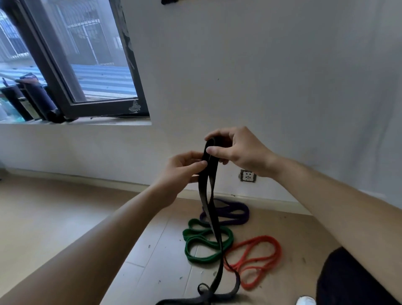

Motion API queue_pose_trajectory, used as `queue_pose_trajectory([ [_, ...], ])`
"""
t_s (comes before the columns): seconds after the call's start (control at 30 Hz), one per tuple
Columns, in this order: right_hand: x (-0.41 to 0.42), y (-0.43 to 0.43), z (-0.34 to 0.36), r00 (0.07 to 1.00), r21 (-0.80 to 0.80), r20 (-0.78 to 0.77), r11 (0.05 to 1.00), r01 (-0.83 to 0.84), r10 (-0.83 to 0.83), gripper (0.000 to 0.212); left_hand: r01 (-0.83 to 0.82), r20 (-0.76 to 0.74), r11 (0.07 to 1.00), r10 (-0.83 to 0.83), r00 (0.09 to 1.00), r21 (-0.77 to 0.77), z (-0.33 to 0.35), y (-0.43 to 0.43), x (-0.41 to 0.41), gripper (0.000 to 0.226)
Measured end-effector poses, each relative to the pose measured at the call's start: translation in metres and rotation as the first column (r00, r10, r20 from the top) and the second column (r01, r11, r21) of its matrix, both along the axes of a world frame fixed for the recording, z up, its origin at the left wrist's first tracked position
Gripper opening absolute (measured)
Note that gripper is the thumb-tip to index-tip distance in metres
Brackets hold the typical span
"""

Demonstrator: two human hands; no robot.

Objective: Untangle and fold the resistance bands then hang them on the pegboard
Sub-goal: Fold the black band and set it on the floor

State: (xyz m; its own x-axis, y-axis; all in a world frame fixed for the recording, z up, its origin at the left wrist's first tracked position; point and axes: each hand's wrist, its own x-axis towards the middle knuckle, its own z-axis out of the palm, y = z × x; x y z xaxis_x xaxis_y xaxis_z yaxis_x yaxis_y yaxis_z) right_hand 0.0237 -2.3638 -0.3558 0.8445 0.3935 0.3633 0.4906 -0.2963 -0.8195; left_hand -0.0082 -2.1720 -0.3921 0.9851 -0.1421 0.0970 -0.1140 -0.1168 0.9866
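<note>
A long black resistance band hangs from both hands in front of the white wall. My right hand pinches its folded top end. My left hand grips the band just below, thumb against the strap. The band's lower part trails to the floor and twists there at the bottom edge. On the floor under it lie a purple band, a green band and a red-orange band, each in loose loops. No pegboard is visible.
A dark-framed window with a sill is at the upper left. A wall socket sits low on the wall. A dark item pokes in at the top edge. My dark trouser leg and a white shoe are at the bottom right.
</note>
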Motion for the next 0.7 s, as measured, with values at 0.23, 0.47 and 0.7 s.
queue_pose_trajectory([
  [0.23, -0.001, -0.020, 0.014, 0.993, -0.031, 0.118, 0.999, -0.026, 0.029, 0.023, 0.215, -0.003, 0.976, -0.215, 0.977, 0.045, -0.006, -0.013, -0.006, 0.036],
  [0.47, -0.007, -0.034, 0.026, 0.988, 0.115, 0.145, 0.990, -0.079, 0.062, 0.018, 0.131, 0.078, 0.972, -0.148, 0.986, 0.193, -0.012, -0.026, -0.008, 0.020],
  [0.7, -0.002, -0.054, 0.025, 0.998, 0.327, 0.026, 0.943, -0.068, 0.063, 0.013, 0.249, 0.054, 0.950, -0.263, 0.963, 0.188, -0.007, -0.018, -0.007, 0.025],
])
